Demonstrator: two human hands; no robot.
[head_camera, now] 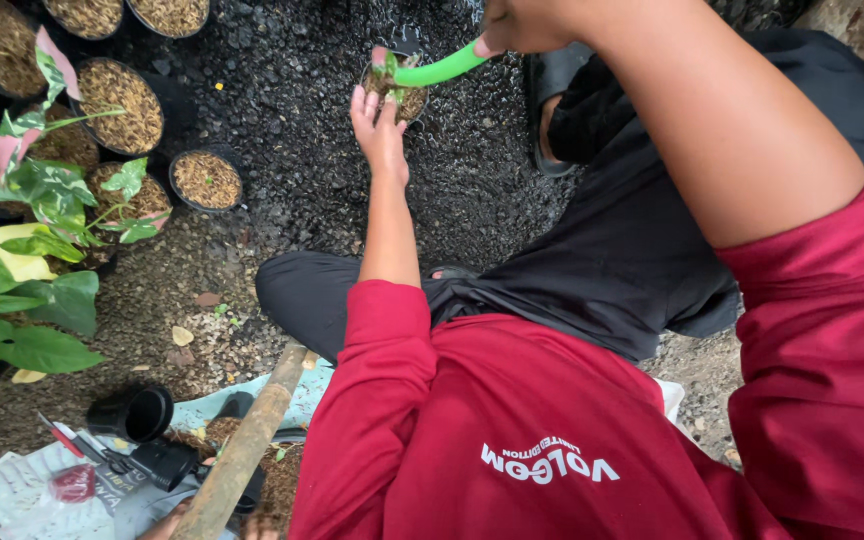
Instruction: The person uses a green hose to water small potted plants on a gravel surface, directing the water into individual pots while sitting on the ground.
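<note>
A small black pot (399, 98) filled with brown potting mix sits on dark gravel ahead of me, with a small pink-and-green cutting in it. My left hand (379, 131) reaches out to the pot, fingers spread against its near rim and the cutting. My right hand (518, 24) is at the top of the view, closed on a bright green scoop (441, 69) whose tip lies over the pot. I wear a red long-sleeved shirt and black trousers, sitting cross-legged.
Several black pots of brown mix (206, 180) stand at the left among green, pink and yellow leafy plants (40, 180). A wooden pole (243, 450), empty black pots (133, 412) and a printed sack lie at lower left. A black sandal (549, 100) rests by my foot.
</note>
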